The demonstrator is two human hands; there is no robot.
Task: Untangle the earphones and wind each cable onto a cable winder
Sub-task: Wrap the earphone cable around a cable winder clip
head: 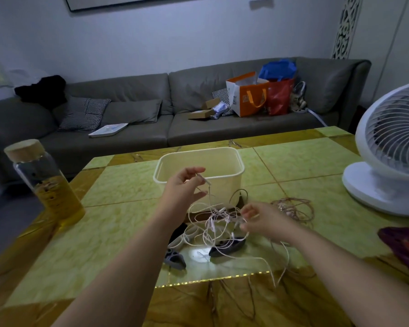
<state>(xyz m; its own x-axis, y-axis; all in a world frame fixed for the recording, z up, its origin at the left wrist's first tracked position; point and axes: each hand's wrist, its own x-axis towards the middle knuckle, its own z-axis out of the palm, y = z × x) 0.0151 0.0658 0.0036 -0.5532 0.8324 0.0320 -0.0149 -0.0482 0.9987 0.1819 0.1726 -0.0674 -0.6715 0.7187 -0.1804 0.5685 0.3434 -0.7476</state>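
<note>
Left hand [184, 185]: raised in front of the tub [224, 159], thumb and forefinger pinching the cable [209, 197] near its stiff end piece; the other fingers are loosely spread. The end piece lies slanted, its upper end at the fingertips and its lower end down to the right. Below it the cable hangs nearly vertical into the tangle [214, 224].

Right hand [260, 220]: low over the table [128, 208], right of the tangle, fingers curled around several of its strands. The hand is blurred, so the exact grip is unclear.

Tangle: pale loops heaped on the table between the two hands, just in front of the tub. One loose strand trails from it towards the near table edge, on the right.

A second coil [295, 208], brownish, lies flat on the table just beyond the right hand, apart from the pale tangle.

Winders: a dark winder [227, 246] lies under the tangle's near loops, long axis left to right. A grey winder [174, 256] lies to its left, nearer the left forearm.

Other items: bottle [45, 185] upright at the left edge; fan [387, 147] at the right.
</note>
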